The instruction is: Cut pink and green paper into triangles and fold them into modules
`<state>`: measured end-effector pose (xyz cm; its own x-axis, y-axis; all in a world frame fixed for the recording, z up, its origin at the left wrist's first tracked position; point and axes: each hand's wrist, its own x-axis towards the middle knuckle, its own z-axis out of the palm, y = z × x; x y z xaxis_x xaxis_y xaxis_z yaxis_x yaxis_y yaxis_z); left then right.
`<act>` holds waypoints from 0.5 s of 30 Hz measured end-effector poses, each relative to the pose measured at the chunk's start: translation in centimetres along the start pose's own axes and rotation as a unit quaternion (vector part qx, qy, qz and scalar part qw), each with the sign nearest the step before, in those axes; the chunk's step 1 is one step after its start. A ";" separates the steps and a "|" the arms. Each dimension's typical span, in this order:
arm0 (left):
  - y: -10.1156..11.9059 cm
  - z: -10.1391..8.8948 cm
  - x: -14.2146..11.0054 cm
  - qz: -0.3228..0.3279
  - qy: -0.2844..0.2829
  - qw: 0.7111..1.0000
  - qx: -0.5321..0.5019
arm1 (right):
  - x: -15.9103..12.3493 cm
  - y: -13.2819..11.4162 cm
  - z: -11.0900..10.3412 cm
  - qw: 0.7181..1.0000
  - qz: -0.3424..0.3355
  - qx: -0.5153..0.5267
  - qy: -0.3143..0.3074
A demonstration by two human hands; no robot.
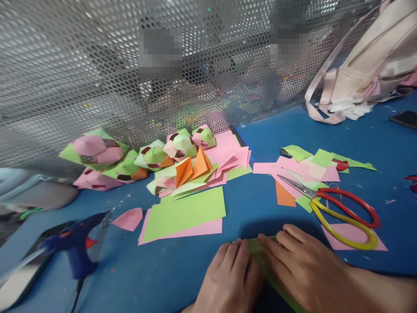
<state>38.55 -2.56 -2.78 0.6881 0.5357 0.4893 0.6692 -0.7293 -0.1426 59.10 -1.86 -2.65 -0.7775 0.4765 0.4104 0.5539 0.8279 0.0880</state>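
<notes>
Both of my hands rest on a green sheet of paper (257,254) at the near edge of the blue table (254,208). My left hand (230,278) lies on its left part with the fingers close together and pressed down. My right hand (302,265) covers the right part, fingers stretched flat along the paper's far edge. Most of the sheet is hidden under the hands.
Flat green and pink sheets (184,215) lie just beyond my hands. Folded paper shapes (153,163) pile up against a perforated metal screen (130,65). Red-and-yellow scissors (342,211) lie on paper scraps at the right. A blue glue gun (76,243) sits at the left, a pale bag (368,61) far right.
</notes>
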 end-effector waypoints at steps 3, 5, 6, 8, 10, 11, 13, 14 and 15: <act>0.1 -0.1 0.1 -0.008 -0.012 1.000 0.003 | -0.7 0.4 0.1 0.999 0.016 -0.026 0.034; 0.1 -0.1 0.1 -0.005 -0.019 1.000 0.003 | -1.1 0.9 0.0 0.997 0.030 -0.042 0.050; 0.0 -0.1 0.1 0.002 -0.022 1.000 0.006 | -1.2 1.2 -0.2 0.996 0.041 -0.051 0.054; -0.2 -0.3 -0.1 0.028 -0.036 0.999 0.020 | -1.0 1.5 -0.8 0.994 0.066 -0.068 0.051; -0.5 -0.5 -0.2 0.061 -0.057 0.996 0.034 | -0.5 1.6 -1.5 0.993 0.089 -0.069 0.035; -0.7 -0.6 -0.3 0.073 -0.071 0.994 0.042 | -0.2 1.4 -1.8 0.993 0.096 -0.063 0.029; -1.0 -0.7 -0.4 0.101 -0.082 0.990 0.058 | 0.3 1.0 -2.0 0.994 0.094 -0.039 0.032; -1.1 -0.7 -0.4 0.112 -0.089 0.987 0.068 | 0.5 0.7 -1.9 0.997 0.069 -0.012 0.027; -1.2 -0.7 -0.4 0.118 -0.091 0.986 0.077 | 0.6 0.3 -1.8 0.998 0.053 0.012 0.020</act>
<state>37.27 -2.25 -2.23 0.8596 0.4360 0.2665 0.5089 -0.7774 -0.3697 59.37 -1.82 -0.76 -0.7023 0.5501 0.4518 0.6245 0.7807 0.0203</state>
